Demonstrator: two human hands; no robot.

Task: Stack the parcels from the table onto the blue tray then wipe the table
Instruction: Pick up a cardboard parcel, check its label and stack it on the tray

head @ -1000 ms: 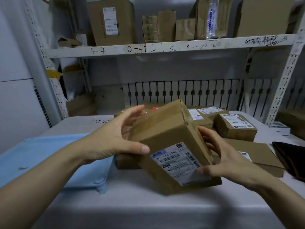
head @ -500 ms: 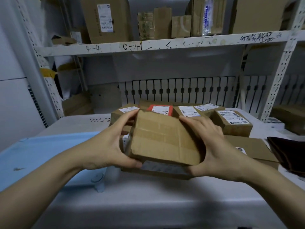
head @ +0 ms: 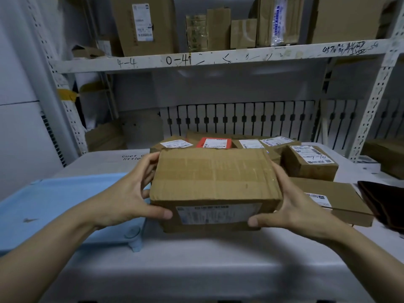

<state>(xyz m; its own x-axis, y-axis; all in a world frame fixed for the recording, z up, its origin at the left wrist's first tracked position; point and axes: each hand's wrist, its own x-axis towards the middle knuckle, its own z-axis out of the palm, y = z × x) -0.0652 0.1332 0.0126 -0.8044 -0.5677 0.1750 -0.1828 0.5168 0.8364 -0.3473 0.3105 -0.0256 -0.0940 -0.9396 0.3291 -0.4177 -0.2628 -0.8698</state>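
Observation:
I hold a brown cardboard parcel (head: 215, 180) level in front of me, its label facing me. My left hand (head: 126, 193) grips its left end and my right hand (head: 293, 202) grips its right end, thumbs on the near face. The blue tray (head: 54, 206) lies on the table to the left, with nothing on its visible part. Behind the held box sit several more parcels (head: 309, 162), one with a red label (head: 215, 142). A flat parcel (head: 341, 195) lies to the right.
The white table (head: 196, 265) extends toward me. A dark cloth-like object (head: 384, 202) lies at the right edge. A metal shelf rack (head: 218, 57) loaded with boxes stands behind, with an upright post (head: 371, 110) at right.
The parcel was tilted with its label up; both hands turned it level, so the plain taped side faces up and the label faces me.

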